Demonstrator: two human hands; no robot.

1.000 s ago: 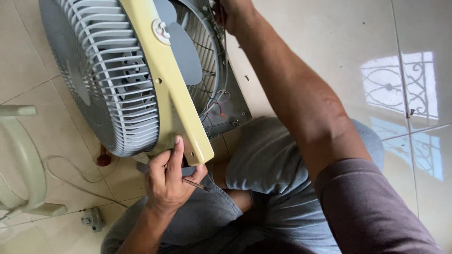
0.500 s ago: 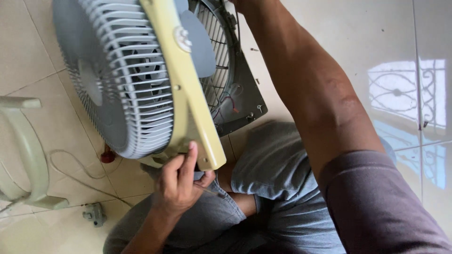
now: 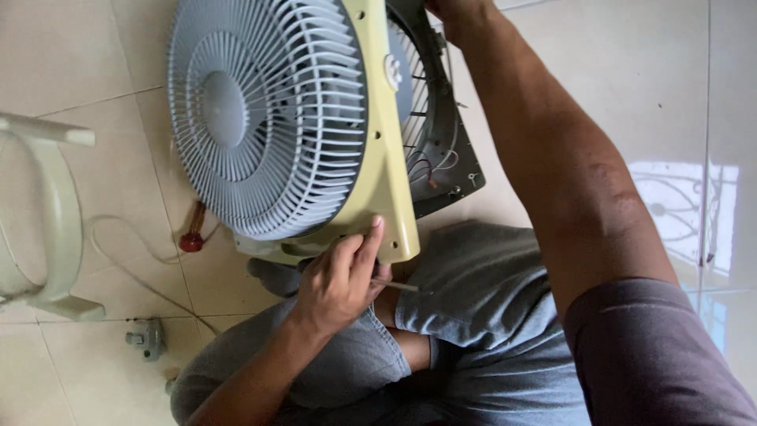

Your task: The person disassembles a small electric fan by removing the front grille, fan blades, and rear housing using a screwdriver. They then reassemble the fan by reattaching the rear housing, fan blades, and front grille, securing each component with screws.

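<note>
A box fan stands on edge between my knees, with its grey front grille (image 3: 268,118) facing left and its pale yellow frame (image 3: 386,158) in the middle. The dark rear housing (image 3: 449,158) shows loose wires. My left hand (image 3: 339,280) presses against the frame's lower corner, fingers closed around a thin metal tool (image 3: 398,285) that pokes out to the right. My right arm reaches up across the view. My right hand (image 3: 456,9) grips the top of the rear housing and is mostly cut off by the picture's edge.
A cream plastic stand piece (image 3: 51,237) lies at the left on the tiled floor. A white cord (image 3: 118,264) runs to a grey plug (image 3: 146,339). A red-handled tool (image 3: 192,235) lies under the grille. My grey-trousered legs (image 3: 489,315) fill the bottom.
The fan has swung so more of its front grille faces me, and it sits further right in view. My left hand stays at the lower corner.
</note>
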